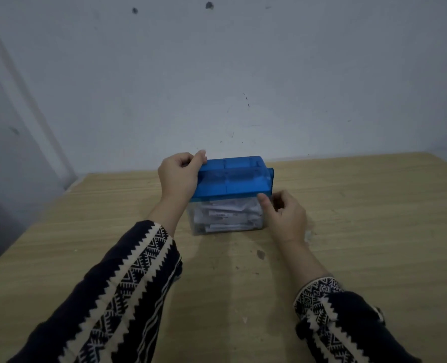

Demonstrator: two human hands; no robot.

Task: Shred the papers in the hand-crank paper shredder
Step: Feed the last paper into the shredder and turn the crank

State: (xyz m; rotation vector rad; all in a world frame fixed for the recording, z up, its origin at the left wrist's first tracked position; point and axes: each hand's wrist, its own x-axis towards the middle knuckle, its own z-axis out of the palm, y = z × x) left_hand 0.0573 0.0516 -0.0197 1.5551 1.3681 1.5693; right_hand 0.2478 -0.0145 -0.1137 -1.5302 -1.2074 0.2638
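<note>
A small hand-crank paper shredder stands near the far middle of the wooden table [361, 231]. Its blue top [232, 179] sits on a clear bin [225, 218] packed with white paper pieces. My left hand [179, 176] grips the left end of the blue top, thumb over its upper edge. My right hand [286, 216] is at the shredder's right front corner, thumb against the lower edge of the blue top and fingers curled round the right side. A blue crank part [270, 174] juts out on the right, above my right hand.
A grey-white wall [243, 74] rises right behind the table's far edge. The table's left edge runs diagonally at the left, with dark floor beyond it. Small dark marks dot the tabletop in front of the shredder.
</note>
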